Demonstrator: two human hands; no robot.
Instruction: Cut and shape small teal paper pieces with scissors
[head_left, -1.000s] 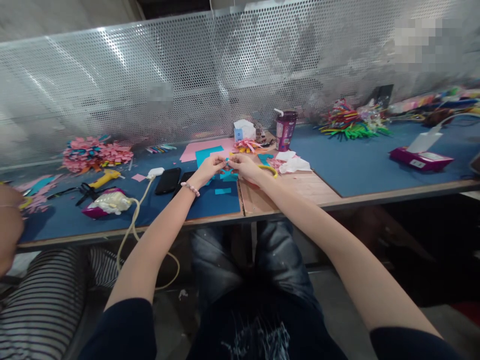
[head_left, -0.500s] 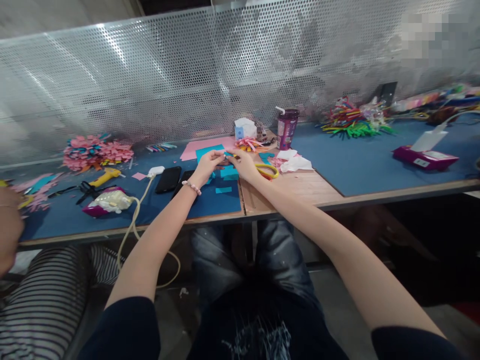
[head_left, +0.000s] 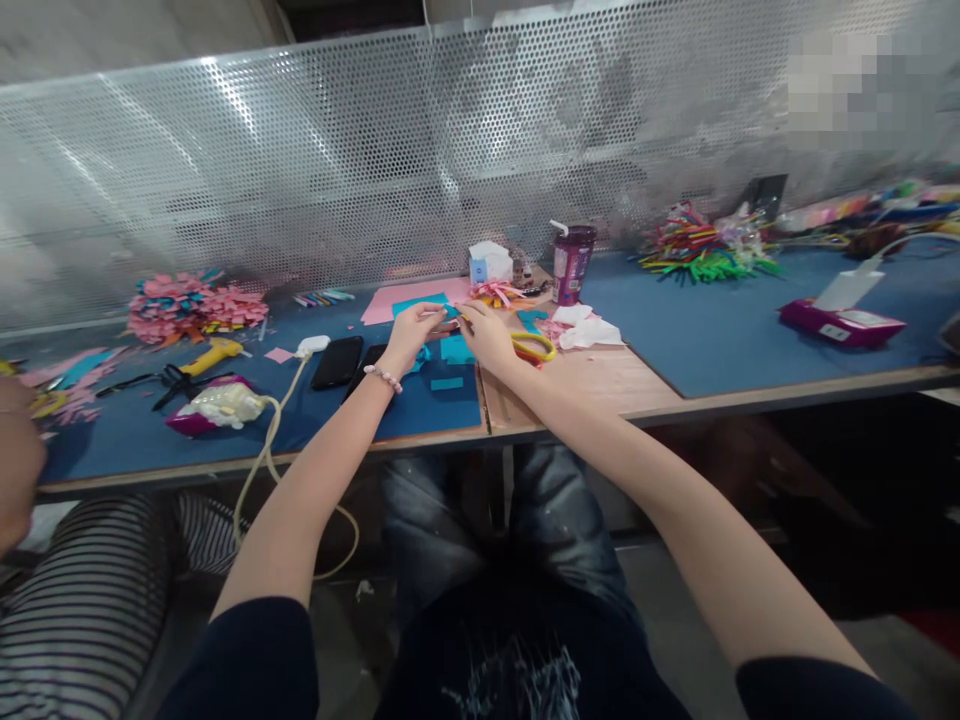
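My left hand [head_left: 415, 332], with a beaded bracelet [head_left: 383, 378] at the wrist, is pinched on a small piece of blue paper [head_left: 450, 311]. From the other side, my right hand [head_left: 486, 334] grips the same piece, and the fingertips of both hands nearly meet. Under and around them lie blue paper pieces [head_left: 457, 349], with one small blue strip [head_left: 447, 384] nearer the table edge. A larger blue sheet and a pink sheet [head_left: 379, 307] lie just beyond. Yellow-handled scissors [head_left: 534, 347] rest right of my right hand.
Two dark phones [head_left: 337, 362] lie left of my hands, by a white charger [head_left: 312, 346] and its cable. A yellow glue gun [head_left: 214, 356] is farther left. Behind stand a tissue box [head_left: 491, 264] and a purple cup [head_left: 573, 265]. A co-worker's arm [head_left: 19, 460] shows at left.
The fingers of my hands have shifted slightly around the blue paper, and more of it shows between them. The view has tilted a little; the things on the table stay put.
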